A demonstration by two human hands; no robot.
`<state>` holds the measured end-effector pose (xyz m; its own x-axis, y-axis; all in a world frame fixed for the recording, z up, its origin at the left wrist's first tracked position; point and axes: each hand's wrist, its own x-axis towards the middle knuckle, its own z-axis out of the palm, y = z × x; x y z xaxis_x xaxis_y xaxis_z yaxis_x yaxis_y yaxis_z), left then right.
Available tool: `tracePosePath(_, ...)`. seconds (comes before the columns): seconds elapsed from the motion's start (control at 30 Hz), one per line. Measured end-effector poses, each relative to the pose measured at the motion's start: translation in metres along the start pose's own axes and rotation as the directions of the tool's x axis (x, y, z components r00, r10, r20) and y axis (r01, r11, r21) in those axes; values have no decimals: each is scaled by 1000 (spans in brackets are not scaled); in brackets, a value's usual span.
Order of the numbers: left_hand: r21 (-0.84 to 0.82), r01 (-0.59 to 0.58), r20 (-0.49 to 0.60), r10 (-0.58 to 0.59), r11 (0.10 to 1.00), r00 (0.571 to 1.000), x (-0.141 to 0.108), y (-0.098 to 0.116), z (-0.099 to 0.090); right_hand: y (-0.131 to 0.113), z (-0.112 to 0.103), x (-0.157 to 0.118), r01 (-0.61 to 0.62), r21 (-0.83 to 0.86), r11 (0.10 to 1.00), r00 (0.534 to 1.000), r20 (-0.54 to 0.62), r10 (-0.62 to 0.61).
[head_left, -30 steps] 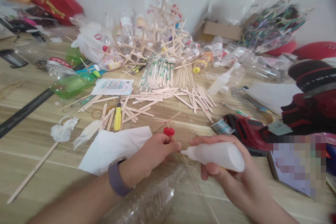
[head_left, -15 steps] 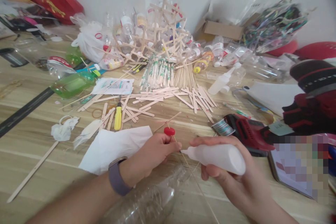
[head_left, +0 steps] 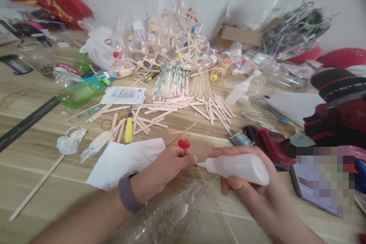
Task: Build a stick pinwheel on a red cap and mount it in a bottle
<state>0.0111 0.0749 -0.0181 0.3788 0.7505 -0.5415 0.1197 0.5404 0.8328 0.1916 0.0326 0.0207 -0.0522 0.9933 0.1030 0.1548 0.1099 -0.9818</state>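
Between thumb and fingers, my left hand [head_left: 171, 162] pinches a thin wooden skewer [head_left: 219, 204]. A red bottle cap [head_left: 183, 143] sits on the skewer just above those fingers. My right hand [head_left: 251, 194] is wrapped around a white squeeze bottle [head_left: 238, 168], tipped nearly level. Its narrow nozzle points left and meets the skewer by my left fingertips; whether any liquid comes out is too small to tell. A second skewer crosses the first near a clear plastic bottle [head_left: 166, 213] lying under my left wrist. Behind the cap lies another crossing stick [head_left: 188, 127].
Flat wooden sticks [head_left: 160, 116] and a yellow-handled screwdriver [head_left: 128, 127] lie ahead. White paper [head_left: 122, 160] is beside my left wrist. At right are a red-black power drill [head_left: 268, 143], a solder-like wire spool [head_left: 241, 138] and a tablet-like device [head_left: 314, 190]. Plastic bottles [head_left: 140, 30] crowd the back.
Both hands keep nearly the same pose. The squeeze bottle's rear end has shifted very slightly, its nozzle still at the skewer. The whole view has moved a little.
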Motion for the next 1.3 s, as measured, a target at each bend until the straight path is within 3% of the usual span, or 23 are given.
tracePosePath(0.27, -17, 15, -5, -15, 1000, 1000, 1, -1, 0, 4, -1, 6, 28, 73, 997, 996, 78, -33)
tracePosePath(0.43, -46, 17, -6, -17, 999, 1000, 1, 0, 0, 5, 1, 4, -48, 63, 997, 997, 63, 44)
tracePosePath(0.57, -68, 7, -5, -7, 998, 1000, 1, 1, 0, 10, 2, 4, 8, 89, 996, 994, 109, -18)
tracePosePath(0.8, -33, 17, -20, -17, 999, 1000, 3, -1, -1, 3, 6, 3, -97, 49, 994, 995, 22, 96)
tracePosePath(0.97, -13, 8, -25, -8, 1000, 1000, 3, -1, -2, 4, 10, 2, -134, 110, 985, 991, -4, 135)
tracePosePath(1.3, -19, 2, -48, -3, 1000, 999, 5, -2, 0, 7, 7, 2, -93, 65, 994, 996, 2, 94)
